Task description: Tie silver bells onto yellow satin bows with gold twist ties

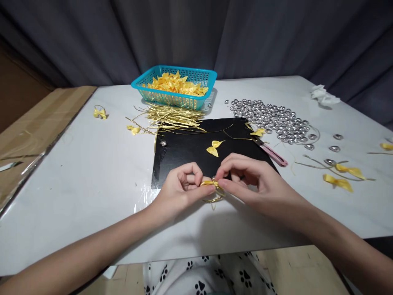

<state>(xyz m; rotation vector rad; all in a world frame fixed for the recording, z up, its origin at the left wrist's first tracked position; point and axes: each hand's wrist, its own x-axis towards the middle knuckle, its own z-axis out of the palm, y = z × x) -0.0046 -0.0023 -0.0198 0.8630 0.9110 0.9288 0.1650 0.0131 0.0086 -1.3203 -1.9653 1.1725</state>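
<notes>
So the left hand (182, 187) and right hand (253, 178) are both pinching a tiny yellow bow (207, 183), gold loop (215, 200) on the near side, by a black board (187, 149). Gold wires (176, 116) are piled behind, in front of a blue basket (212, 76) full of yellow ribbon pieces (176, 84). Silver beads (270, 116) heaped off right, pink cutter (275, 155) across the board's edge.

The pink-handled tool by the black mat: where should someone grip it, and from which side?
Probably best by the pink handle, coming from the right with the right hand once free of the yellow bow: the tool lies slanted, its handle end toward the person's right, its narrow dark end pointing away over the black mat.
</notes>
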